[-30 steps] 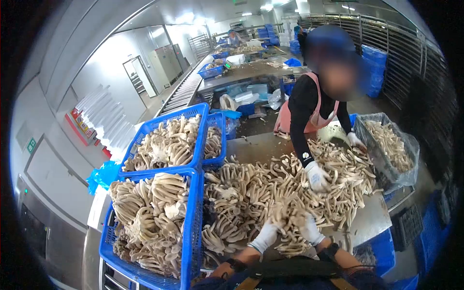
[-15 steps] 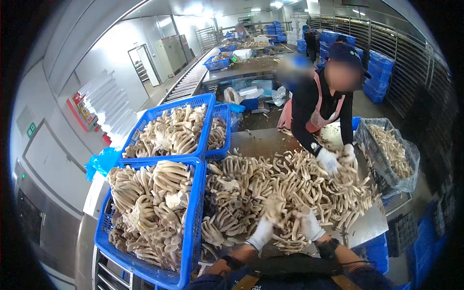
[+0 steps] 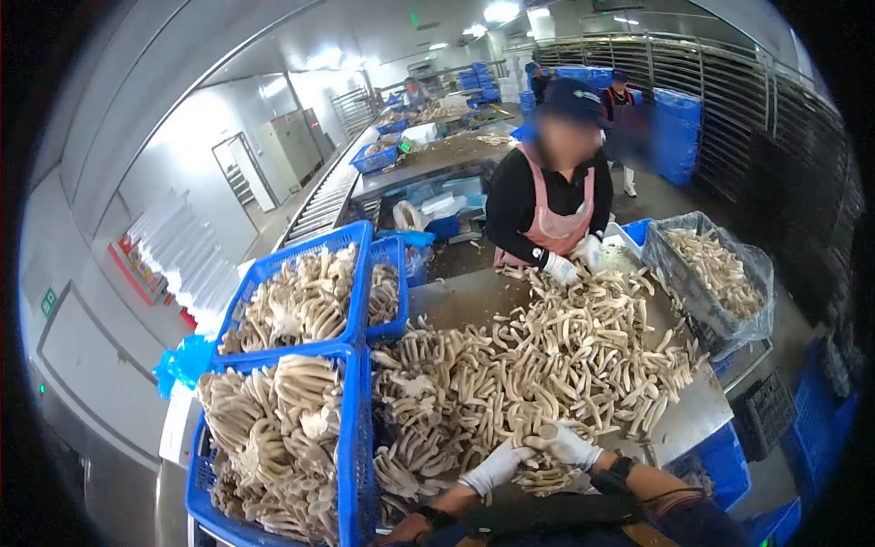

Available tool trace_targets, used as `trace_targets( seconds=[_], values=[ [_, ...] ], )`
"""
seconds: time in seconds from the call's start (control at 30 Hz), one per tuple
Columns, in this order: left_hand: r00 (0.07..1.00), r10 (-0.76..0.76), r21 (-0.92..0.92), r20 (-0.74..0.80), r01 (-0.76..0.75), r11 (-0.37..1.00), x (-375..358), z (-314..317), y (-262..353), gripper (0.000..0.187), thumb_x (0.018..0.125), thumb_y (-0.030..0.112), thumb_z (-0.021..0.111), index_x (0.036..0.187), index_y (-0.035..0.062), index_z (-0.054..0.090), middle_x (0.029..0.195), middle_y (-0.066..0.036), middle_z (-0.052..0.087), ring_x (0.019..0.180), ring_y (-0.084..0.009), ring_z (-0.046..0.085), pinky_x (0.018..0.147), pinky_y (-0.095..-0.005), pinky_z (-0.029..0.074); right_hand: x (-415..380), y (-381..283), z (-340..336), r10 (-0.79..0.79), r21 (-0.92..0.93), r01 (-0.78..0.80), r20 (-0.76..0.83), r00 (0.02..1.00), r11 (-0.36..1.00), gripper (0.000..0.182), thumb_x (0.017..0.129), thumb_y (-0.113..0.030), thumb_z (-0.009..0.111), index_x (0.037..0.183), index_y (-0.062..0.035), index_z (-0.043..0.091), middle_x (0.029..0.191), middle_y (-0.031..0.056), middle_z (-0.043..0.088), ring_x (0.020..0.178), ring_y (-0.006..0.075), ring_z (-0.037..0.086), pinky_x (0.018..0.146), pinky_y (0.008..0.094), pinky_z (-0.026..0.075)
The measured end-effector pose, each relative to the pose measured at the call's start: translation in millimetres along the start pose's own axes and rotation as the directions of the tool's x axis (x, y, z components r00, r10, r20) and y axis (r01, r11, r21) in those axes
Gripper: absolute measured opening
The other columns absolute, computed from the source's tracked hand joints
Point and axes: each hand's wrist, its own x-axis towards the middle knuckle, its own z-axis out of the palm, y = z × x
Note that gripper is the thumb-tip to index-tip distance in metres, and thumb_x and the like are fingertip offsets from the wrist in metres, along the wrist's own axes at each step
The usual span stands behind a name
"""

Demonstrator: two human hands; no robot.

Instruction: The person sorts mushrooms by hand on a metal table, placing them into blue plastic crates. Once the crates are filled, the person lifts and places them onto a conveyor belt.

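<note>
A heap of loose, long-stemmed mushrooms [image 3: 547, 365] covers the metal table in front of me. At its near edge my left hand [image 3: 497, 465], in a white glove, has its fingers closed on a few mushrooms. Close beside it, my right hand [image 3: 572, 447], also gloved in white, curls around mushroom stems [image 3: 540, 436]; the two hands almost meet there. Some fingertips are hidden among the stems. Clumps of darker mushrooms [image 3: 410, 447] lie to the left of my left hand.
Blue baskets [image 3: 358, 438] full of mushroom clusters stand at my left. Across the table [image 3: 465, 296], a co-worker in a pink apron [image 3: 558, 226] has gloved hands at the heap. A plastic-lined crate [image 3: 670, 273] of mushrooms stands at the right. Rollers [image 3: 314, 210] run along the far left.
My hands have come closer together, and the blurred mushrooms at my left hand are no longer in motion. The co-worker has straightened and drawn both hands back toward the apron. My view has shifted slightly.
</note>
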Motion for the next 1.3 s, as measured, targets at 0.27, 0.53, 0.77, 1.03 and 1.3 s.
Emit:
trace_targets(
  seconds=[0.27,0.53,0.77,1.03,1.3],
  values=[
    [0.99,0.078,0.015,-0.119,-0.077,0.997,9,-17,-32,0.032,0.089,0.009,0.056,0.119,0.0,0.052,0.094,-0.007,0.061,0.082,-0.0182,0.06,0.076,-0.0288,0.051,-3,6,-12,0.038,0.058,-0.034,-0.062,0.997,0.998,0.052,0.096,-0.025,0.055,0.138,0.0,0.038,0.107,0.0093,0.059,0.087,0.0136,0.06,0.08,0.0305,0.051],
    [0.976,-0.205,0.129,-0.078,0.214,0.968,-5,-8,-8,0.048,0.081,-0.003,0.057,0.128,-0.0021,0.046,0.101,-0.006,0.06,0.086,-0.0153,0.06,0.077,-0.028,0.049,6,-13,8,0.116,0.009,-0.116,-0.057,0.992,0.993,0.09,0.087,-0.019,0.069,0.145,0.003,0.004,0.11,0.0117,0.059,0.094,0.0124,0.058,0.083,0.0244,0.047],
    [0.889,0.029,-0.051,-0.457,-0.058,0.997,-4,-6,-17,0.046,0.091,0.008,0.056,0.135,-0.0017,0.046,0.119,-0.005,0.059,0.103,-0.0121,0.054,0.091,-0.0249,0.043,18,74,23,0.243,0.576,-0.067,-0.234,0.941,0.815,0.091,0.082,-0.002,0.069,0.151,-0.0075,0.01,0.127,0.0109,0.043,0.108,0.0178,0.049,0.09,0.0265,0.042],
    [0.683,-0.021,-0.313,-0.73,-0.307,0.899,-7,-44,-17,0.035,0.099,0.022,0.05,0.127,0.0044,0.04,0.091,-0.011,0.062,0.064,-0.016,0.059,0.044,-0.0294,0.046,15,20,-2,0.238,0.49,0.006,-0.435,0.868,0.872,0.085,0.082,0.001,0.06,0.15,-0.0104,0.01,0.148,0.0208,0.023,0.118,0.0305,0.044,0.092,0.0391,0.043],
    [0.845,-0.247,0.261,-0.475,0.403,0.877,-7,-35,6,0.034,0.088,0.02,0.059,0.115,0.0002,0.053,0.09,-0.008,0.06,0.069,-0.0168,0.057,0.07,-0.0298,0.047,6,72,-48,0.0,-0.541,-0.265,-0.44,0.898,0.798,0.084,0.079,-0.034,0.065,0.143,0.0015,0.023,0.145,0.0293,0.022,0.132,0.0404,0.027,0.11,0.0479,0.026]
  ],
)
